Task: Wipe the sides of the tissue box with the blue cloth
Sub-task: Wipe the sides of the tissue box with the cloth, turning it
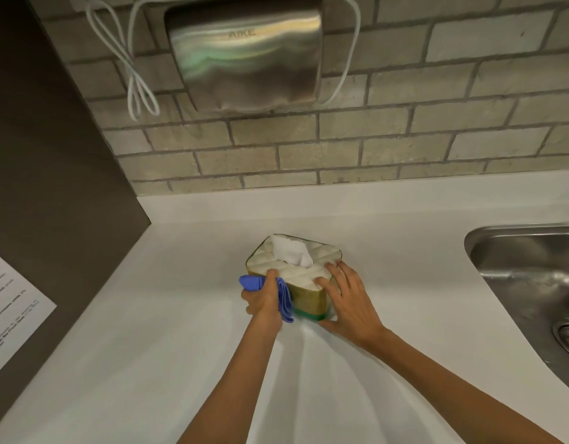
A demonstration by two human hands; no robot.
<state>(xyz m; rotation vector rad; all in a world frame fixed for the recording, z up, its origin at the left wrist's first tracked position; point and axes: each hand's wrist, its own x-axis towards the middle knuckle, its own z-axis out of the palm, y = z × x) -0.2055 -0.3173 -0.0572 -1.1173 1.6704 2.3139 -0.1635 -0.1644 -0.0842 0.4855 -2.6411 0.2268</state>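
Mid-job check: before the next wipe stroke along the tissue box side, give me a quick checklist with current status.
1. Blue cloth gripped in left hand: ok.
2. Cloth touching the box's left side: ok.
3. Right hand steadying the tissue box: ok.
4. Box flat on the counter: ok.
5. Tissue clear of the cloth: ok.
6. Far sides already wiped: cannot tell.

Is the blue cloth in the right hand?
No, the left hand holds the blue cloth against the tissue box, while the right hand rests open on the box.
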